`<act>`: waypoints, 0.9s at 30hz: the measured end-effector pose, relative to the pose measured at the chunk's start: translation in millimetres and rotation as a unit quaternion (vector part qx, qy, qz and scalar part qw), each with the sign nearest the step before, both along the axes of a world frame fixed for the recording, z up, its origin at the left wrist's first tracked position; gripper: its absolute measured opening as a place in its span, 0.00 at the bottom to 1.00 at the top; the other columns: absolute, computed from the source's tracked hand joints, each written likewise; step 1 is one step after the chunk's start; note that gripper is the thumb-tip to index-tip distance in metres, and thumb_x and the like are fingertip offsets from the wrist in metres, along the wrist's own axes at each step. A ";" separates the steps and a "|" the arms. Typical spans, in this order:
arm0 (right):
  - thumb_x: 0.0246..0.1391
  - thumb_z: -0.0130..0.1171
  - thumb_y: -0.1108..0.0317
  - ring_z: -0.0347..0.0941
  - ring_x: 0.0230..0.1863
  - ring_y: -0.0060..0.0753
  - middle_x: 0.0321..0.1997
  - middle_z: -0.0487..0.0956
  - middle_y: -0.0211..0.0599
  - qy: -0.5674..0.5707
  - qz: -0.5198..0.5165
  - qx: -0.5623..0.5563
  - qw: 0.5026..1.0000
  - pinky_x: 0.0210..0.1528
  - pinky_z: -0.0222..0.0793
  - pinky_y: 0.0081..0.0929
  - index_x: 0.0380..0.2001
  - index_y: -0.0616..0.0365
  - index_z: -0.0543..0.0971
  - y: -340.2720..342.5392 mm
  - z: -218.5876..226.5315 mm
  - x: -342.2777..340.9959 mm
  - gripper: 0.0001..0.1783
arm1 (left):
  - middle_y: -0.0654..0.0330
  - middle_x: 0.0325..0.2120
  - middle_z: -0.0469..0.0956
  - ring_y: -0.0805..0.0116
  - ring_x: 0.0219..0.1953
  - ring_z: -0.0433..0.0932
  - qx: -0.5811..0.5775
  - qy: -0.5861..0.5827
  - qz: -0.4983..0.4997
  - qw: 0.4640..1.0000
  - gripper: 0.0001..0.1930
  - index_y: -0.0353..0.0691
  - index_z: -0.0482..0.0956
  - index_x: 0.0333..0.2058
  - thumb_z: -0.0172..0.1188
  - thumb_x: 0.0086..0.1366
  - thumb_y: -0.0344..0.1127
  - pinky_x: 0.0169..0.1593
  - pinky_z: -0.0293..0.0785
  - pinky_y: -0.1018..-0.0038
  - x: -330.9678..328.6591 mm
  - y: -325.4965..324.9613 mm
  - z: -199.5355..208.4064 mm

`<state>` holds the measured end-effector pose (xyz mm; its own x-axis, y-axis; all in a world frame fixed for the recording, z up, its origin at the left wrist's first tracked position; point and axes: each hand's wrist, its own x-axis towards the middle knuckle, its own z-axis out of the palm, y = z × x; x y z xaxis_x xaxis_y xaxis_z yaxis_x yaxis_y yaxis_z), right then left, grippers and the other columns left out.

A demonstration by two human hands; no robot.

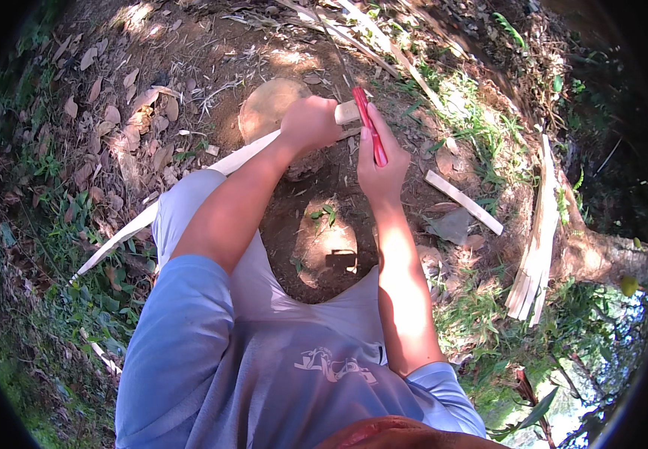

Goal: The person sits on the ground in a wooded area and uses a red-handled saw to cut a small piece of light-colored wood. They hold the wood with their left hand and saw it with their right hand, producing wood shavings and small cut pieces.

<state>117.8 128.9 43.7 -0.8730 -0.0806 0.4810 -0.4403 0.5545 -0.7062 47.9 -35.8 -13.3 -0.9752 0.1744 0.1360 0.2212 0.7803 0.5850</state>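
Observation:
My left hand (310, 124) is closed round a long pale strip of split wood or bamboo (243, 154). The strip slants down past my left thigh, and its short far end sticks out to the right of my fist. My right hand (384, 173) grips the red handle of a knife (361, 106). Its long, thin, dark blade points up and away, slightly left. The handle crosses close by the strip's end; I cannot tell whether the two touch. Just beyond my left hand, a round cut log (264, 111) shows its flat, light-brown top.
A short pale stick (464, 202) lies right of my right forearm, near a grey stone (452, 224). Farther right is a bundle of split strips (538, 239). More long strips (391, 49) lie at the far side. Dry leaves (141, 123) cover the ground at left.

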 end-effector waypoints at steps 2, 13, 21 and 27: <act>0.68 0.63 0.72 0.86 0.35 0.26 0.53 0.89 0.50 0.026 0.006 0.006 1.000 0.41 0.78 0.24 0.66 0.59 0.81 12.4 -8.3 8.5 0.24 | 0.44 0.34 0.88 0.43 0.40 0.89 -0.001 0.005 -0.005 1.000 0.12 0.38 0.88 0.35 0.63 0.56 0.37 0.47 0.86 0.52 -2.7 0.2 -3.3; 0.67 0.63 0.67 0.77 0.23 0.29 0.33 0.88 0.46 -0.024 -0.064 0.109 0.992 0.30 0.71 0.27 0.59 0.71 0.83 149.8 45.8 250.4 0.23 | 0.44 0.32 0.87 0.43 0.38 0.88 -0.013 0.055 0.014 0.998 0.11 0.37 0.87 0.34 0.65 0.56 0.36 0.46 0.85 0.52 -5.2 3.4 -21.5; 0.65 0.61 0.76 0.83 0.31 0.27 0.39 0.90 0.49 -0.099 -0.059 0.064 0.991 0.38 0.78 0.24 0.62 0.72 0.81 74.0 111.1 214.7 0.23 | 0.46 0.31 0.87 0.44 0.36 0.88 -0.018 0.062 0.021 0.998 0.11 0.37 0.87 0.33 0.65 0.55 0.37 0.44 0.86 0.52 -4.6 4.2 -19.4; 0.64 0.67 0.72 0.86 0.31 0.28 0.40 0.89 0.54 -0.047 -0.034 -0.012 0.998 0.36 0.77 0.27 0.64 0.57 0.82 20.3 46.4 64.7 0.24 | 0.44 0.32 0.87 0.43 0.38 0.88 -0.016 0.054 0.020 0.998 0.11 0.37 0.87 0.34 0.65 0.56 0.38 0.45 0.86 0.52 -7.4 5.3 -17.5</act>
<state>182.5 149.3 90.2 -0.9174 -0.0095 0.3979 -0.3336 0.5634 -0.7558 40.5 -30.5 -30.9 -0.9614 0.1407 0.2366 0.2496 0.8081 0.5336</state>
